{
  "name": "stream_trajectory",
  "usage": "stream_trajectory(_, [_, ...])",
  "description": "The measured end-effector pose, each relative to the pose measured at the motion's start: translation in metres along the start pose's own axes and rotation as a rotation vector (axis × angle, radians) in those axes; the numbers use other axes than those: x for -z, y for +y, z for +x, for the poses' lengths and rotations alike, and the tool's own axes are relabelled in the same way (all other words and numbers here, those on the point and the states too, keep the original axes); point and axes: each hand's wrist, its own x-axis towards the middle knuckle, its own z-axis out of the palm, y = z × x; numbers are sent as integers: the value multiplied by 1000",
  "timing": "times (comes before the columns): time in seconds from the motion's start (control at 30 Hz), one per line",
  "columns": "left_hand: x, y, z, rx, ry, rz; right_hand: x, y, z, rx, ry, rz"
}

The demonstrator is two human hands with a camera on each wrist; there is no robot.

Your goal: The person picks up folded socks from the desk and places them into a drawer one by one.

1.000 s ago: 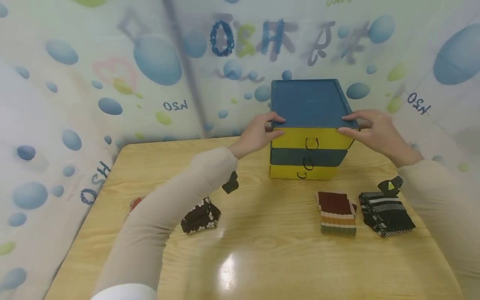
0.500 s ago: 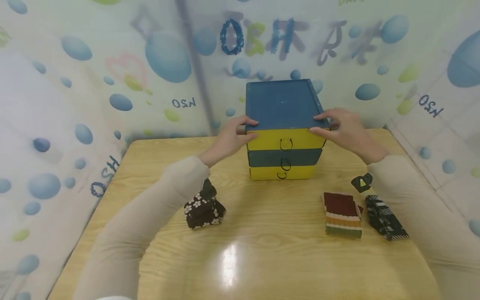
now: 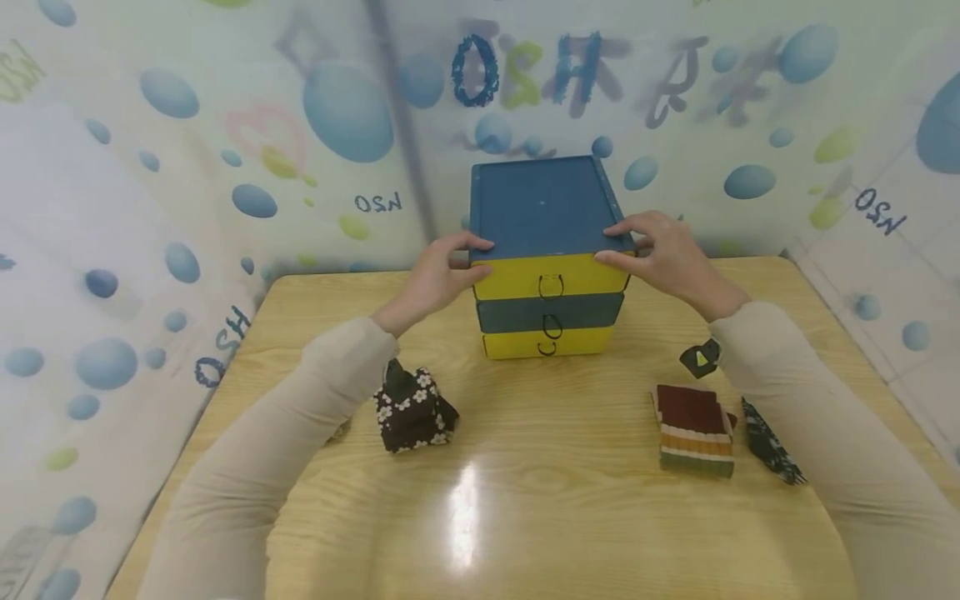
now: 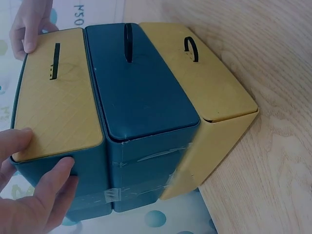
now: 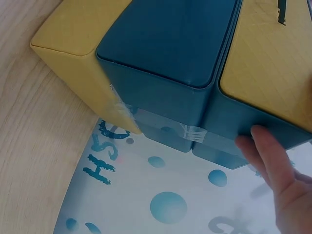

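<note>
A three-tier drawer box (image 3: 543, 208) with a blue top stands at the back of the table. Its fronts run yellow, dark blue-green and yellow, each with a black loop pull. My left hand (image 3: 435, 279) grips the upper left front corner, thumb on the top drawer's front. At the opposite corner my right hand (image 3: 667, 254) holds on the same way, with fingers (image 5: 270, 151) along the box's side in the right wrist view. The drawers (image 4: 146, 87) look pushed in. Clear tape (image 4: 146, 187) runs across the side.
A folded brown floral cloth (image 3: 408, 417) lies left of centre. To the right lie a folded striped cloth (image 3: 690, 425) and a black-and-white patterned cloth (image 3: 768, 450), partly behind my sleeve. Another cloth (image 3: 339, 429) shows beside the left sleeve. A patterned wall (image 3: 352, 200) stands behind the table.
The drawer box has moved left along the table with both hands holding it, the shift slowing in the last half second. The head view has turned slightly left.
</note>
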Motion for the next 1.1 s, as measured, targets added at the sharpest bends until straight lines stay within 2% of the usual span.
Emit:
stream_trajectory(0.4, [6, -3, 1, -31, -8, -5, -2, -5, 3, -52, -11, 14])
stream_trajectory(0.67, [9, -3, 0, -13, 1, 25, 0, -10, 5, -45, -32, 17])
stream_trajectory(0.87, [6, -3, 1, 7, 2, 31, 8, -10, 7, -33, -62, -63])
stream_trajectory(1.1, [6, -6, 2, -16, -17, -18, 13, -14, 11, -42, -118, -103])
